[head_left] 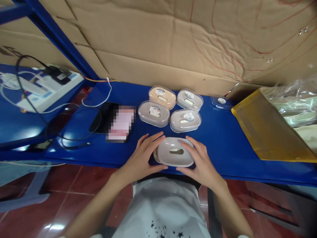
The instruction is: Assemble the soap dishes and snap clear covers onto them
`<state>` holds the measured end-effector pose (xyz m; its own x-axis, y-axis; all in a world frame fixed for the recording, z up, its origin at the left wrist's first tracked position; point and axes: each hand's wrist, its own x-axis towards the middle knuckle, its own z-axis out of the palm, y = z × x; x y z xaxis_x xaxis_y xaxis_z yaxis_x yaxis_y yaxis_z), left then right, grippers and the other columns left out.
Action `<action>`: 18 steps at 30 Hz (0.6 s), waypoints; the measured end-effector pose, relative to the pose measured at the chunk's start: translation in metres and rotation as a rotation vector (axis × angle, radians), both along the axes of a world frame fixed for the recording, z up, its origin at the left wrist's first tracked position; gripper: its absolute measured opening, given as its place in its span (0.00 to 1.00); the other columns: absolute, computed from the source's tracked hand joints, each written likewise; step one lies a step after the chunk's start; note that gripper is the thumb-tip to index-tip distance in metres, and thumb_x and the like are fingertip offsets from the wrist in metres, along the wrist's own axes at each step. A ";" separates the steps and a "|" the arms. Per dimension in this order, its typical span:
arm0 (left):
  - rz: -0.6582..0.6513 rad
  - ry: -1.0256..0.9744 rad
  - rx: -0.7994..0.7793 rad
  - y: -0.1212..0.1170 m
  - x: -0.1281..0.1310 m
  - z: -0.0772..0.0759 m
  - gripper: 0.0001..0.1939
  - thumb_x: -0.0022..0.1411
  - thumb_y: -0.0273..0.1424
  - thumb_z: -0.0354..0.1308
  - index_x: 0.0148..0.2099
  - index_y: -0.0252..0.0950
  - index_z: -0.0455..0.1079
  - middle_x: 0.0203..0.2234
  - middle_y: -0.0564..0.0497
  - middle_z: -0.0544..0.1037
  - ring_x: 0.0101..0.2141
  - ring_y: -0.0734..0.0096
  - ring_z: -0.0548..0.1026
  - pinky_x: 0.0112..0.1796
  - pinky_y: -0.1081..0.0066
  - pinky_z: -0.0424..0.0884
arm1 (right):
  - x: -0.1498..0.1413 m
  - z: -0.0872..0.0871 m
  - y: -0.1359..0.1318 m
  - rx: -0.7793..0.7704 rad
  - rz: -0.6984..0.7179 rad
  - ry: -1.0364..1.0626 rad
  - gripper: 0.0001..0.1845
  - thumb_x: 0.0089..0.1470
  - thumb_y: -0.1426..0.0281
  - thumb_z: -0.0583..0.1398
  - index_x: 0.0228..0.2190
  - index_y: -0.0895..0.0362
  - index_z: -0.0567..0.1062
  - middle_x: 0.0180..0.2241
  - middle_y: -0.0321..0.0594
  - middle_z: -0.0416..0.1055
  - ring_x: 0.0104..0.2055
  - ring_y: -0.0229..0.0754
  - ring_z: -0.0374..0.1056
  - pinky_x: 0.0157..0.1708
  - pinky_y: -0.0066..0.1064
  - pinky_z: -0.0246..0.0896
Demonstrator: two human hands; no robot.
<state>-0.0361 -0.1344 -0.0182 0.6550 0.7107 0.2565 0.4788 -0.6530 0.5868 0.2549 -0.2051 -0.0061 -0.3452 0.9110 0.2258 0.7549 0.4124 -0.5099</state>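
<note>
A grey oval plastic dish [174, 159] with a slot in its middle sits near the front edge of the blue table. My left hand [145, 154] curves around its left end, thumb at the front rim and fingers at the back. My right hand [200, 159] grips the right end, with fingers reaching over the rim. A second, darker rim shows under the dish at its left. Just behind stand several similar oval boxes under clear lids with round labels: a peach one [165, 103] and grey ones, such as the front right box [185, 125].
A phone [121, 124] with a blurred screen lies left of the boxes, beside cables. A power strip [53, 91] is at far left. On the right, a clear lid [221, 103] lies near a yellow-taped carton [274, 129] holding plastic-wrapped pieces. Cardboard [138, 36] lines the back.
</note>
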 end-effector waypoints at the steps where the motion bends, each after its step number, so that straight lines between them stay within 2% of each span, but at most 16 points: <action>1: 0.005 0.001 -0.007 -0.001 -0.002 -0.001 0.54 0.66 0.46 0.74 0.81 0.49 0.45 0.75 0.37 0.64 0.73 0.41 0.65 0.73 0.36 0.54 | -0.003 -0.001 0.003 -0.001 0.014 -0.010 0.45 0.67 0.50 0.66 0.76 0.42 0.54 0.76 0.52 0.55 0.76 0.64 0.57 0.69 0.63 0.60; 7: 0.055 0.023 -0.080 -0.006 -0.008 -0.004 0.45 0.69 0.39 0.71 0.79 0.50 0.51 0.73 0.42 0.66 0.71 0.43 0.67 0.70 0.41 0.63 | -0.009 -0.007 0.015 -0.024 0.052 -0.073 0.44 0.70 0.53 0.64 0.77 0.42 0.52 0.80 0.50 0.48 0.79 0.63 0.52 0.72 0.63 0.58; 11: 0.062 0.048 -0.078 -0.007 -0.006 -0.006 0.47 0.69 0.39 0.71 0.80 0.49 0.49 0.72 0.41 0.67 0.71 0.42 0.66 0.70 0.40 0.63 | -0.006 -0.004 0.017 -0.049 0.114 -0.103 0.42 0.72 0.54 0.62 0.78 0.44 0.52 0.81 0.48 0.44 0.82 0.60 0.46 0.75 0.64 0.51; 13: 0.061 0.057 -0.049 -0.007 -0.005 -0.007 0.47 0.69 0.39 0.71 0.80 0.48 0.48 0.71 0.41 0.68 0.71 0.43 0.66 0.72 0.38 0.59 | 0.004 0.004 0.019 -0.012 0.146 -0.086 0.40 0.72 0.52 0.62 0.77 0.45 0.56 0.80 0.49 0.50 0.80 0.59 0.50 0.75 0.63 0.53; 15: 0.057 0.060 -0.025 -0.006 -0.004 -0.007 0.47 0.69 0.39 0.71 0.80 0.47 0.49 0.70 0.41 0.69 0.70 0.44 0.67 0.73 0.38 0.55 | 0.024 0.016 0.027 0.081 0.115 -0.031 0.34 0.72 0.51 0.60 0.73 0.45 0.63 0.75 0.47 0.63 0.76 0.57 0.61 0.72 0.59 0.60; 17: 0.051 0.060 -0.018 -0.004 -0.003 -0.006 0.46 0.70 0.39 0.71 0.80 0.47 0.49 0.69 0.41 0.70 0.69 0.46 0.68 0.74 0.39 0.55 | 0.053 0.029 0.045 0.186 -0.040 0.005 0.26 0.75 0.53 0.56 0.68 0.45 0.70 0.68 0.45 0.73 0.71 0.54 0.69 0.69 0.56 0.65; 18: 0.047 0.063 -0.018 -0.004 -0.003 -0.006 0.46 0.70 0.39 0.71 0.80 0.47 0.50 0.69 0.42 0.70 0.69 0.47 0.68 0.74 0.39 0.55 | 0.069 0.033 0.059 0.212 -0.164 -0.016 0.24 0.76 0.55 0.54 0.66 0.47 0.72 0.66 0.45 0.75 0.70 0.53 0.70 0.69 0.55 0.65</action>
